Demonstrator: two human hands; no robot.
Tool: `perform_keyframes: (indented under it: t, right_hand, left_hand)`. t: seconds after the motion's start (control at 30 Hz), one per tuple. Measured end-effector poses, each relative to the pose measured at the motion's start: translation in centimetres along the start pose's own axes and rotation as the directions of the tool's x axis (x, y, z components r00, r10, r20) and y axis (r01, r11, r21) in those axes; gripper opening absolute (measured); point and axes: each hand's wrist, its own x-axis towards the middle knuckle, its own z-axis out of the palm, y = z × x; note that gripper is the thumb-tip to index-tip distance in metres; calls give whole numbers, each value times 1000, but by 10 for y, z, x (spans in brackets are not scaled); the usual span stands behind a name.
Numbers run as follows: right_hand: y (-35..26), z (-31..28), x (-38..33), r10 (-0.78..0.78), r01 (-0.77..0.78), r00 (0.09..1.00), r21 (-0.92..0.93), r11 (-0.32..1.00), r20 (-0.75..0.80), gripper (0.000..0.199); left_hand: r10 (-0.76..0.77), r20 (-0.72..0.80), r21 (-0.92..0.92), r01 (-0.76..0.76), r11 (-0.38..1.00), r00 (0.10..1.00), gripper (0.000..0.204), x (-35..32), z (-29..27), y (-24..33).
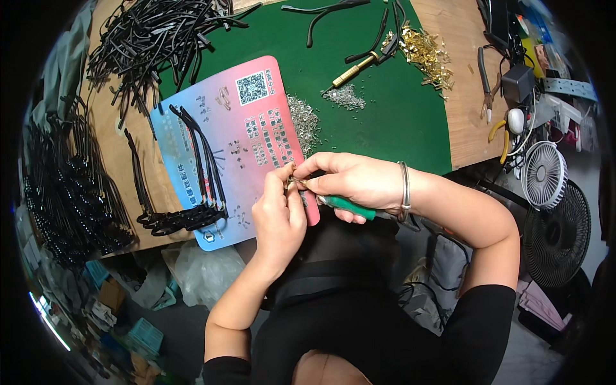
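Observation:
My left hand [280, 215] is closed in a pinch over the lower right edge of the pink and blue mat [282, 83]. My right hand [359, 183] meets it fingertip to fingertip. A tool with a green handle [350, 206] lies in my right palm, under the curled fingers; its working end is hidden. Between the two hands something small and gold-coloured barely shows, too small to name. Left of my hands, a row of folded black eyeglass frames [192, 219] rests on the mat, some arms pointing away from me. Loose tiny metal parts are scattered over the mat.
Beyond my hands, silver screws [301, 122] are heaped on the green mat [391, 128], near a brass screwdriver [350, 72] and gold hinge pieces [427, 58]. Black eyeglass arms [154, 38] pile up far left; more frames [77, 192] stand nearer. Right are pliers [484, 83] and a white fan [544, 174].

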Motion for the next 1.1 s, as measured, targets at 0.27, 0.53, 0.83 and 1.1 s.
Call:
perform_keyframes:
  t: [0.27,0.53,0.83,1.1]
  right_hand:
    - [6,2,1,-98,85,993,-188,978,-64,31]
    - [25,10,-27,-450,148,884,-836,528,-128,36]
    - [38,-20,-10,-627,198,758,-852,484,-180,31]
    - [-103,-32,25,-747,131,663,-975,180,-49,24]
  left_hand:
    - [-7,43,-42,9,999,999,23,3,-3,3]
    - [152,-90,23,-150,988,984,32,16,-8,-6]
    - [495,37,47,-497,867,868,26,39,-32,-27]
    - [231,609,-770,494,404,759,52,16,-58,-16]
